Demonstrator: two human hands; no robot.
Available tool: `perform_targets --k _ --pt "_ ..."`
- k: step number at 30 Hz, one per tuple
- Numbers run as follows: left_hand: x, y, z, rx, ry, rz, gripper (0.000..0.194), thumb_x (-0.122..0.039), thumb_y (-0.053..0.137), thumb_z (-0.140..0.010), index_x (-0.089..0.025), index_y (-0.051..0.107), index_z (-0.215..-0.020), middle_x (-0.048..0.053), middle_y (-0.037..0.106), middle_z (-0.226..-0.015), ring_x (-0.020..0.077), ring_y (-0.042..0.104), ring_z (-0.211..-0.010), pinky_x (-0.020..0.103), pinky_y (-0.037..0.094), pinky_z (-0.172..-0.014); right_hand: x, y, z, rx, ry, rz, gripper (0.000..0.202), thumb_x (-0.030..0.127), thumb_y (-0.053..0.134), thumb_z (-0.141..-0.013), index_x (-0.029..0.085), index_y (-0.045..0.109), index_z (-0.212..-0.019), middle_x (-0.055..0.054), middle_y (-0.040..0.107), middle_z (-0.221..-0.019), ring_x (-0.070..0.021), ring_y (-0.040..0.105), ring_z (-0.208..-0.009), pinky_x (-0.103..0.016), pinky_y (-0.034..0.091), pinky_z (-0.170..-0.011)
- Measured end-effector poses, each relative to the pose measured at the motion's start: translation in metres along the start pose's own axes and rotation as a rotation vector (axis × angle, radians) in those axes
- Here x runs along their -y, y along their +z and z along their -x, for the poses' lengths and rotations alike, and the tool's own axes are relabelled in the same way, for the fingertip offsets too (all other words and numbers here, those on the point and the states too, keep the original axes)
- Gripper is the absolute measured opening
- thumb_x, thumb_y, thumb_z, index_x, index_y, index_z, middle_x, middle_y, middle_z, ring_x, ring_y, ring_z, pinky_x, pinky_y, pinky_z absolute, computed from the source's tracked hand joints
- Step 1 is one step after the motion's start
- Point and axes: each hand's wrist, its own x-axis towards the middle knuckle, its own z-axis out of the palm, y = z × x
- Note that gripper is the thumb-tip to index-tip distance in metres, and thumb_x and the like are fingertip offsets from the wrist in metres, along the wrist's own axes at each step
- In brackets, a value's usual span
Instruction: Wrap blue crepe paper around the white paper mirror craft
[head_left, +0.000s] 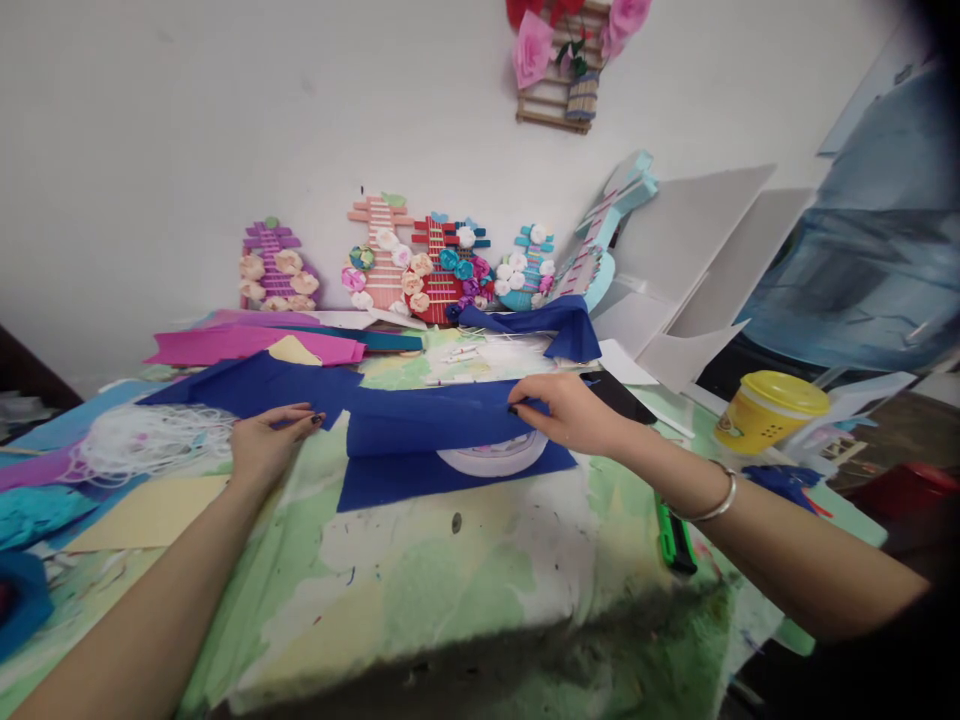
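Observation:
A dark blue sheet (427,415) lies folded over itself on the covered table. My right hand (562,412) pinches the upper layer near its right end, thumb and fingers together. Under that layer a round white piece (495,457) shows in part, resting on the lower blue layer. My left hand (277,440) is to the left of the sheet, beside another dark blue piece (255,385). Its fingers are pressed together, and whatever may be between them is too small to make out.
White netting (150,440) and a cream sheet (150,512) lie at left. A green cutter (676,537) is near the front edge at right, a yellow tub (772,410) behind it. Flower-decorated instrument shapes (439,270) lean on the wall.

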Motion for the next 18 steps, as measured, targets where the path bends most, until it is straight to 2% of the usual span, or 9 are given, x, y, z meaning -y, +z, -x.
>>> perform_targets --k 4,8,13,16,18 --pt "0.000 0.001 0.000 0.015 -0.010 0.122 0.023 -0.025 0.073 -0.062 -0.010 0.068 -0.079 0.010 0.069 -0.105 0.0223 0.066 -0.091 0.032 0.055 -0.082 0.012 0.003 0.020 0.089 -0.064 -0.025 0.015 0.014 0.049 -0.084 0.016 0.064 -0.086 -0.005 0.067 -0.082 -0.0168 0.060 -0.075 -0.027 0.043 -0.069" --pt "-0.005 0.002 0.002 0.033 -0.053 0.217 0.016 -0.021 0.068 -0.066 -0.009 0.063 -0.076 0.011 0.068 -0.104 0.0200 0.068 -0.083 0.033 0.055 -0.081 0.024 0.012 0.042 0.202 -0.055 -0.035 0.016 0.012 0.048 -0.085 0.016 0.063 -0.086 -0.006 0.066 -0.082 -0.0173 0.059 -0.077 -0.029 0.043 -0.072" --pt "-0.006 0.003 0.002 0.045 -0.079 0.266 0.015 -0.021 0.059 -0.076 -0.010 0.057 -0.086 0.007 0.068 -0.074 0.0180 0.070 -0.074 0.033 0.055 -0.079 0.034 0.024 0.066 0.325 -0.066 -0.026 0.017 0.014 0.048 -0.087 0.016 0.064 -0.083 -0.006 0.066 -0.079 -0.0178 0.059 -0.077 -0.030 0.043 -0.072" --pt "-0.004 0.002 0.001 0.054 -0.037 0.220 0.017 -0.027 0.057 -0.079 -0.012 0.056 -0.087 0.006 0.068 -0.074 0.0183 0.069 -0.074 0.033 0.055 -0.077 0.030 0.027 0.072 0.344 -0.044 -0.079 0.017 0.017 0.049 -0.088 0.017 0.065 -0.084 -0.004 0.067 -0.079 -0.0166 0.060 -0.076 -0.028 0.044 -0.073" --pt "-0.002 0.001 0.001 0.060 0.015 0.157 0.020 -0.032 0.056 -0.080 -0.013 0.056 -0.086 0.006 0.068 -0.076 0.0187 0.069 -0.075 0.035 0.055 -0.076 0.016 0.028 0.072 0.290 0.010 -0.097 0.018 0.019 0.048 -0.088 0.018 0.066 -0.088 -0.004 0.069 -0.083 -0.0162 0.062 -0.077 -0.027 0.045 -0.073"
